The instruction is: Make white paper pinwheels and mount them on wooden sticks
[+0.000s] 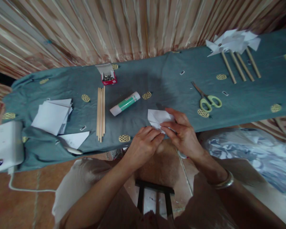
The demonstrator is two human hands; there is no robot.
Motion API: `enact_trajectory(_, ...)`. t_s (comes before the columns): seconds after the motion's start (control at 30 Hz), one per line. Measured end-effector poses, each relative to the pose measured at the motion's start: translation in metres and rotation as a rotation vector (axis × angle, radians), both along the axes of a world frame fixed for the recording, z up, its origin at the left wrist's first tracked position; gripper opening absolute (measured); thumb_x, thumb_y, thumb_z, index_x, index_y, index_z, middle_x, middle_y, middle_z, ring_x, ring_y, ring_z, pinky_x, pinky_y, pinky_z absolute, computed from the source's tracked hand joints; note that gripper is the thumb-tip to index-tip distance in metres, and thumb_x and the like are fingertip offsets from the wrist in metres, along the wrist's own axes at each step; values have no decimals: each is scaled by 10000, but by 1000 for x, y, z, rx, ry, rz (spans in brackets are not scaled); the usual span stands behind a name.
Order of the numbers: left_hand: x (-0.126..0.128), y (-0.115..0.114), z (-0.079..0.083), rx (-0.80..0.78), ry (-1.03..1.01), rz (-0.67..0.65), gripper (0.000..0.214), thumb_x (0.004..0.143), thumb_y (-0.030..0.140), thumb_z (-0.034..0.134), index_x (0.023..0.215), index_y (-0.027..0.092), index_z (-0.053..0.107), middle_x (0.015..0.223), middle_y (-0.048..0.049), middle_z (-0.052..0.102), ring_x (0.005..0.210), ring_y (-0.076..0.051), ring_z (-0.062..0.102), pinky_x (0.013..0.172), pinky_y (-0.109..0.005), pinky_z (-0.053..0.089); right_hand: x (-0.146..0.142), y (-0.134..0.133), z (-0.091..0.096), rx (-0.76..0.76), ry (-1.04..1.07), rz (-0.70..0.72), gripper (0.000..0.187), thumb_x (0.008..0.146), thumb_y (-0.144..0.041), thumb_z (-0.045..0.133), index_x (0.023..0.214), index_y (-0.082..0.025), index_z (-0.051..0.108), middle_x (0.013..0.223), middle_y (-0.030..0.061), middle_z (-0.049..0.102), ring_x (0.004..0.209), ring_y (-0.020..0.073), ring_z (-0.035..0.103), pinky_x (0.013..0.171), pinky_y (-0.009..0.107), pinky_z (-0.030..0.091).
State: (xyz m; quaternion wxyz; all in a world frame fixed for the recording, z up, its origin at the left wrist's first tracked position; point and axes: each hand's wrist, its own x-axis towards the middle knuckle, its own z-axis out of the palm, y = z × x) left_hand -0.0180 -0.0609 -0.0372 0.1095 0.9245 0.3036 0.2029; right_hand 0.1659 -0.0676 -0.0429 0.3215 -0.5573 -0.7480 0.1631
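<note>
A small piece of folded white paper [157,116] is held between my two hands at the front edge of the cloth-covered table. My left hand [145,143] grips its lower left part, fingers closed and their tips partly hidden. On the other side, my right hand [183,132] pinches the paper between thumb and fingers. Beyond the paper, to the left, lies a green and white glue stick [125,103] with its caps at the ends. A pair of scissors [207,98] with light green handles rests to the right of my hands.
Thin wooden sticks [100,114] lie left of the glue stick, below an open red box [109,78] of small metal pieces. White paper sheets [51,116] and a white device [6,146] are far left. Paper pinwheels [235,41] lie back right; a plastic bag [250,159] sits below.
</note>
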Motion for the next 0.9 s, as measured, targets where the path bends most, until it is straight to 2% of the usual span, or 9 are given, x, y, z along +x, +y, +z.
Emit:
enact_trajectory(0.3,1,0,0,14,-22,12,176,930,157,485,1012,111,634,962,-77,679,906,-203,583,764,-339,489,-4,-13,1,10,-119,50,279,894,-145,440,1045,-178,672,1417,146,465,1298,310,420,1033,526,393)
enact_trajectory(0.6,1,6,1,21,-12,52,175,926,200,500,1003,125,638,920,-73,670,845,-197,572,709,-335,465,-12,-20,-14,113,-123,6,357,900,-140,412,1190,-234,599,1413,109,483,1290,291,441,1005,517,421)
enact_trajectory(0.77,2,6,0,22,-1,55,174,929,198,489,1002,137,635,909,-74,661,858,-201,576,713,-343,462,-9,-18,-9,64,-104,12,372,882,-122,417,1166,-237,629,1429,103,470,1297,296,435,1022,535,404)
enact_trajectory(0.9,3,7,1,15,-11,64,169,924,174,491,1011,141,632,914,-68,663,859,-197,576,727,-343,462,-4,-12,-3,-4,44,-24,349,863,-120,421,1077,-216,679,1388,109,512,1262,277,479,1024,520,417)
